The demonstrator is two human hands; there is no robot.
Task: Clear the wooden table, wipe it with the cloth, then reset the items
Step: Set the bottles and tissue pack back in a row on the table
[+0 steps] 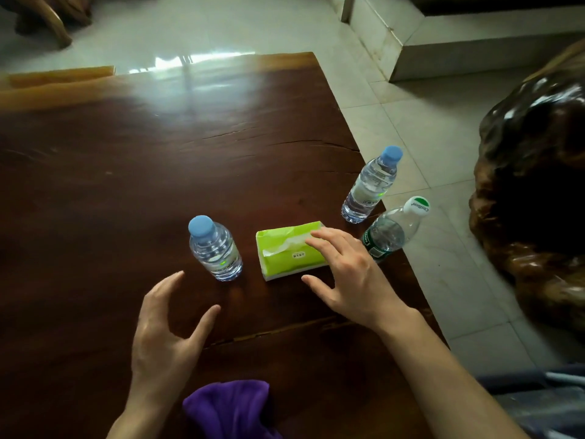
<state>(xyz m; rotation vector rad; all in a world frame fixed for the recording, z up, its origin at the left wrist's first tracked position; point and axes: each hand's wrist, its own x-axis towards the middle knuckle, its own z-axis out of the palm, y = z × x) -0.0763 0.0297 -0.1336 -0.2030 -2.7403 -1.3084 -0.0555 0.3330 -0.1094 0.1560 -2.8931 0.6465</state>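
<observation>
On the dark wooden table stands a blue-capped water bottle near the middle. Right of it lies a green tissue pack. My right hand hovers open over the pack's right end, fingertips at its top, thumb below its near edge. My left hand is open with fingers spread, just below and left of the near bottle, holding nothing. A second blue-capped bottle and a white-capped, green-labelled bottle stand at the table's right edge. A purple cloth lies at the near edge.
The table's right edge drops to a pale tiled floor. A large glossy carved wood piece sits on the floor at the right. Another wooden piece is at the far left. A stone step runs at the back right.
</observation>
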